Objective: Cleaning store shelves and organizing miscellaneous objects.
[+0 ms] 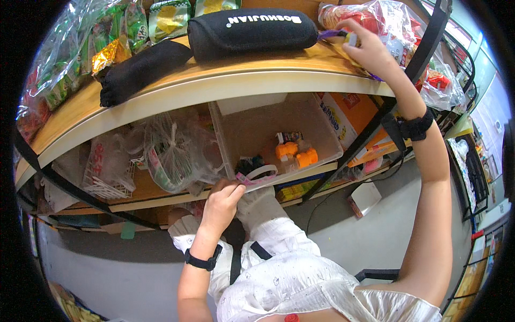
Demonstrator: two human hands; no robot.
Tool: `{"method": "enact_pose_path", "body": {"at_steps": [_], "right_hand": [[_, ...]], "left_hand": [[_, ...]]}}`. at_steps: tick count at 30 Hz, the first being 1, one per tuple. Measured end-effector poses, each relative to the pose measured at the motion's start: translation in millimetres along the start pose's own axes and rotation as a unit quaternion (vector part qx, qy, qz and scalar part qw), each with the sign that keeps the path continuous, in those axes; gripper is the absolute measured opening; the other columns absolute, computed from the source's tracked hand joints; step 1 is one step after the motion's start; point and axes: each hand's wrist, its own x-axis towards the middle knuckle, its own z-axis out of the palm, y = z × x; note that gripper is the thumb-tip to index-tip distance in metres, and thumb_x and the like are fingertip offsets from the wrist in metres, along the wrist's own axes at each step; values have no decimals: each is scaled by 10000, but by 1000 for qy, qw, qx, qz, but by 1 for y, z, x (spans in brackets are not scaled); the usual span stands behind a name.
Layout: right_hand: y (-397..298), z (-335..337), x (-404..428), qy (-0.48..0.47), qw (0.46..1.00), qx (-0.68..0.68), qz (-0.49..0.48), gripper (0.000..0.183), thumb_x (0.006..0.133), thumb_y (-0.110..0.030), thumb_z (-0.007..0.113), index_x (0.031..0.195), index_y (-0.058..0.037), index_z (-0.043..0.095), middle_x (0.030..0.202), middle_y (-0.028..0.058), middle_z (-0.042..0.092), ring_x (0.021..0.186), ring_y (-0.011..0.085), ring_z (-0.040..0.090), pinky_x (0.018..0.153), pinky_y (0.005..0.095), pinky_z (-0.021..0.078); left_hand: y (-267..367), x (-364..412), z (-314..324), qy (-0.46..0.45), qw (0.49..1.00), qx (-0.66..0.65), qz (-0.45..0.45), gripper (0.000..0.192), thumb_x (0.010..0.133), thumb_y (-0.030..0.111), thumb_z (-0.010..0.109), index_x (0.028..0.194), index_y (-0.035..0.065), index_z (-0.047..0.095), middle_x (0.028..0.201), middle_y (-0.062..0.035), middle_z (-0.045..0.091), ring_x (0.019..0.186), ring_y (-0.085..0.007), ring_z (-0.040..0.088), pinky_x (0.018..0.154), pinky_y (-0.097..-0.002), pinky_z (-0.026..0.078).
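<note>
My left hand (222, 201) has its fingers closed at the near left corner of a translucent plastic bin (265, 120) on the lower shelf. Inside the bin lie orange-topped small items (287, 150), a white ring-shaped band (261, 172) and a dark bundle. Above, over the wooden shelf top (257, 66), my right hand (364, 46) is curled, thumb and forefinger apart, around a small pale and yellow item (351, 39). A purple strap (330, 34) runs beside these fingers; whether they grip it is unclear. Left of it rests a black zip-less-looking fabric case (253, 34) bearing white lettering.
A black cloth pouch (145, 72) lies by green snack packets (169, 18). Red packages in clear plastic (362, 18) stand at right. Below are a bagged item (171, 153), a white wire basket (110, 181) and black metal shelf posts (430, 40). A white box (365, 199) sits on the floor.
</note>
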Motion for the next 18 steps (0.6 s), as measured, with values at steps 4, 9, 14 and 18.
{"method": "enact_pose_path", "body": {"at_steps": [4,9,14,18], "right_hand": [[-2,-13,-7,147,989,-27,-9,336,786,-120,486,1119,-100,455,831,94,558,679,129,531,601,236,441],[17,-75,-20,-4,909,415,37,363,796,-181,517,1137,-81,439,881,102,555,761,202,566,680,303,478],[18,-116,-81,103,896,409,140,365,808,-169,516,1137,-34,436,1039,135,503,936,215,530,795,285,453],[-61,-86,-112,-76,954,280,69,380,789,-176,524,1130,-27,447,1007,140,531,899,179,538,738,234,439]], "left_hand": [[1,-1,2,0,1000,-2,-2,223,676,-39,517,871,68,534,784,-119,553,696,-323,544,579,-392,443],[-4,-8,3,-28,999,22,-15,287,639,-43,499,899,71,543,810,-106,563,701,-288,562,602,-364,468],[-7,-8,2,-8,1000,4,13,263,668,-1,498,915,85,534,866,-77,556,711,-281,560,596,-357,471],[-7,-8,7,-4,1000,11,11,260,645,-10,513,891,74,534,830,-82,552,689,-277,559,571,-354,468]]}}
